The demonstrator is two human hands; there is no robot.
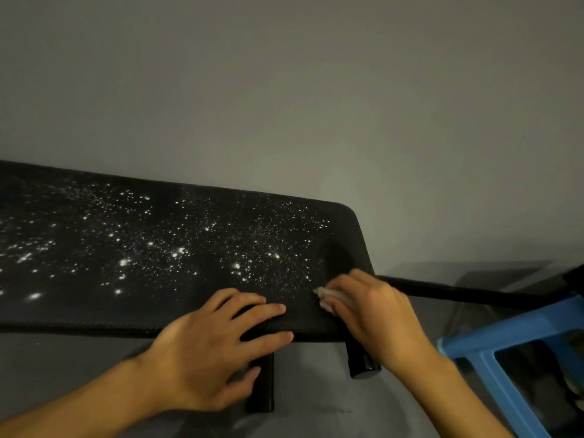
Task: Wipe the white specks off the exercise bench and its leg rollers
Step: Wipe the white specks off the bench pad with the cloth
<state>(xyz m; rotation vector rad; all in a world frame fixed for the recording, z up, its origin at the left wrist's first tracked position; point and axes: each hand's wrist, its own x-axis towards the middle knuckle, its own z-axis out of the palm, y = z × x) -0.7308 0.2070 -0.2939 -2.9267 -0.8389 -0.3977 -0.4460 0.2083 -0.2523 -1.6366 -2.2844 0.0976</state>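
A black padded exercise bench (94, 314) runs from the left edge to the middle right, its top scattered with white specks (177, 251). My right hand (376, 314) holds a small white cloth (331, 298) pressed on the pad near its right end. My left hand (227, 336) lies flat on the bench's near edge, fingers spread and straight, thumb hanging below the edge. A patch of pad just above my right hand looks dark and speck-free. No leg rollers can be made out.
A black bar (467, 292) extends right from the bench end. A blue plastic stool (518, 346) stands at the lower right. Black bench legs (360, 361) drop below the pad to the grey floor (63, 368). A plain grey wall (284, 90) fills the background.
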